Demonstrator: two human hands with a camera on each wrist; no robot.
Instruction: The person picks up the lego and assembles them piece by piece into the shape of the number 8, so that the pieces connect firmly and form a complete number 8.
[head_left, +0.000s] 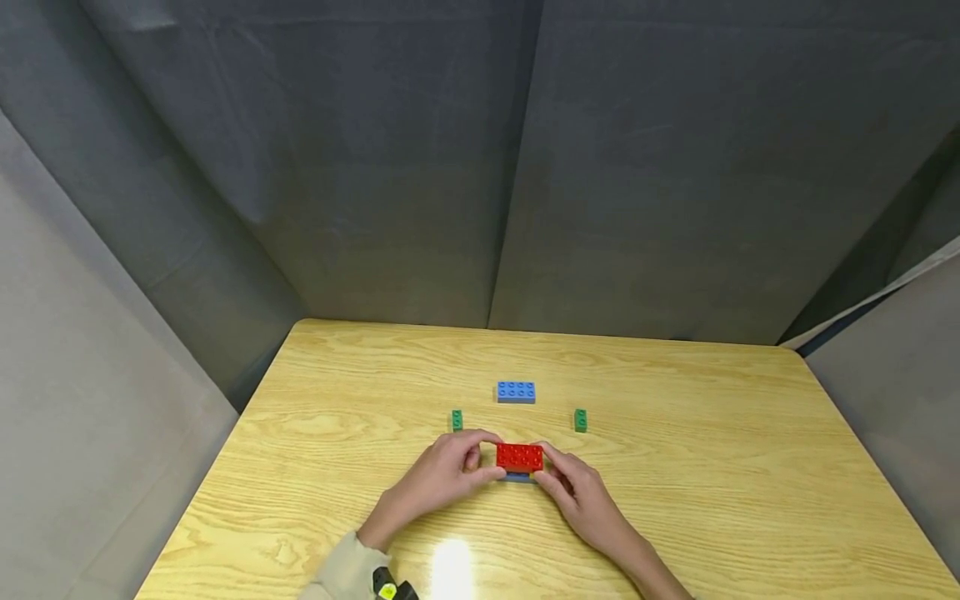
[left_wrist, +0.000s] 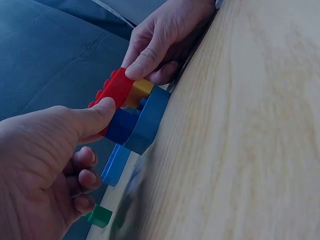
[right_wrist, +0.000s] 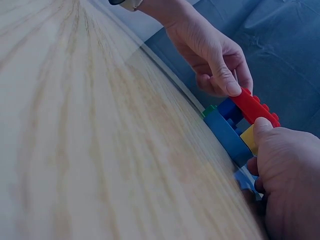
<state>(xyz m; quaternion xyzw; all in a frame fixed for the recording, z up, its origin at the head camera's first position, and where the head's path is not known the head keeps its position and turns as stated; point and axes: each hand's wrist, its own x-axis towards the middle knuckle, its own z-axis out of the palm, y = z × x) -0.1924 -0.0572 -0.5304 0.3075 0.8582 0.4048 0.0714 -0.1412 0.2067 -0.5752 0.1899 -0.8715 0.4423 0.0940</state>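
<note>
A red building brick (head_left: 519, 457) tops a small stack in front of the person, its studs facing up. My left hand (head_left: 442, 475) pinches its left end between thumb and fingers, and my right hand (head_left: 588, 504) pinches its right end. Beneath the red brick, the left wrist view reveals a dark blue brick (left_wrist: 121, 126) on one side and a yellow brick (left_wrist: 140, 91) on the other. Between those two is a gap where studs show. Both stand on a long blue brick (left_wrist: 150, 122) at the bottom, which the right wrist view shows low over the tabletop.
Beyond the hands, another blue brick (head_left: 516, 392) lies on the wooden table (head_left: 712, 467). One small green brick (head_left: 457, 420) sits to the left of it and a second green brick (head_left: 581, 420) to the right. Grey curtains (head_left: 375, 167) hang behind the table and along its sides.
</note>
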